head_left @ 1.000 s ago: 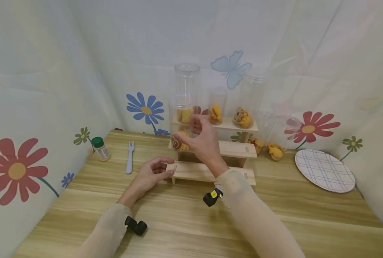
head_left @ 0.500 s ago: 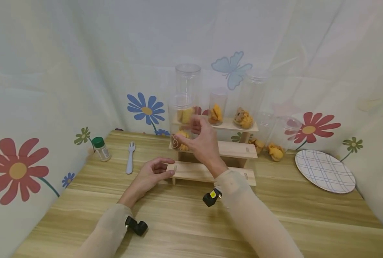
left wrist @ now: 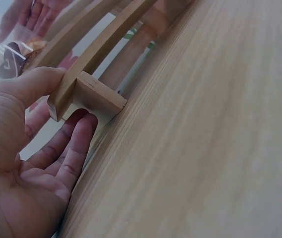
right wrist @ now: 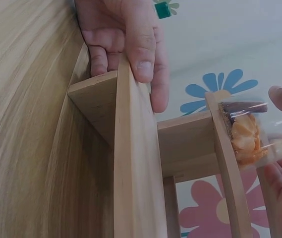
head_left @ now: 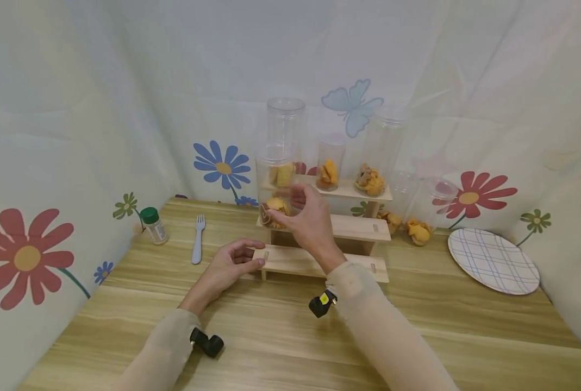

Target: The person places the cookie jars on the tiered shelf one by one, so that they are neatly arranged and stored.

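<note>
My left hand (head_left: 229, 266) grips the left end of the lowest step of a wooden tiered stand (head_left: 314, 264). In the left wrist view its thumb lies on the board and its fingers curl below. My right hand (head_left: 312, 217) is by a clear plastic jar (right wrist: 252, 134) at the left end of the middle step. The jar holds a dark brown, heart-marked biscuit and orange-yellow snacks. My right thumb is in front of the jar and the fingers are at its right side, spread apart from the thumb; any remaining contact is hard to make out.
On the top step stand clear jars, including one with orange snacks (head_left: 328, 174) and one with mixed snacks (head_left: 370, 181). More jars (head_left: 419, 231) stand right of the stand. A checked plate (head_left: 493, 260), a fork (head_left: 198, 239) and a green-capped shaker (head_left: 154, 225) lie around.
My right fingers have drawn slightly down and back from the jar's right side, and the thumb has slid down a little. My left hand stays on the stand.
</note>
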{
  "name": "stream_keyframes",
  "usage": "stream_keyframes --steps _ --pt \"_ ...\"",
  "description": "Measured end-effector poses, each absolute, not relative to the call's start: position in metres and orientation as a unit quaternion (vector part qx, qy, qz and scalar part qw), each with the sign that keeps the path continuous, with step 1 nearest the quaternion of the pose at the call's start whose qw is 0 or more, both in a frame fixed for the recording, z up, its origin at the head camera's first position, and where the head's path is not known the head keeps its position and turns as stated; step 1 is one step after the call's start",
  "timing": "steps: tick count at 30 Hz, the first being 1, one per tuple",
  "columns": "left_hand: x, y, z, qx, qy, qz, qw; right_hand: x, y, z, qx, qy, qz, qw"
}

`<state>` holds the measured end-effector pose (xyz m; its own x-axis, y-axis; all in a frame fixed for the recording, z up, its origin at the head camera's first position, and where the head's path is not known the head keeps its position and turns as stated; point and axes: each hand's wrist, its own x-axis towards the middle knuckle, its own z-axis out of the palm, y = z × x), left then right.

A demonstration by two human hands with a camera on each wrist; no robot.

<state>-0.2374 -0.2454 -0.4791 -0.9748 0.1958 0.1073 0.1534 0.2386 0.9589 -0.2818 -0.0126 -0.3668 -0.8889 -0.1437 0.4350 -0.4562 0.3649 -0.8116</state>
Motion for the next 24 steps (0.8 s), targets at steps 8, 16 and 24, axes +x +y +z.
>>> stream_keyframes --steps 8,16,24 --pt "-0.238 -0.246 -0.481 0.112 0.786 0.608 0.017 -0.28 -0.012 -0.371 0.179 -0.819 0.528 0.134" --pt "-0.24 -0.246 -0.48 0.112 0.788 0.605 0.02 -0.28 -0.011 -0.374 0.18 -0.818 0.526 0.148" --pt "-0.24 -0.246 -0.48 0.11 0.785 0.609 0.02 -0.273 -0.01 -0.377 0.184 -0.82 0.514 0.17"
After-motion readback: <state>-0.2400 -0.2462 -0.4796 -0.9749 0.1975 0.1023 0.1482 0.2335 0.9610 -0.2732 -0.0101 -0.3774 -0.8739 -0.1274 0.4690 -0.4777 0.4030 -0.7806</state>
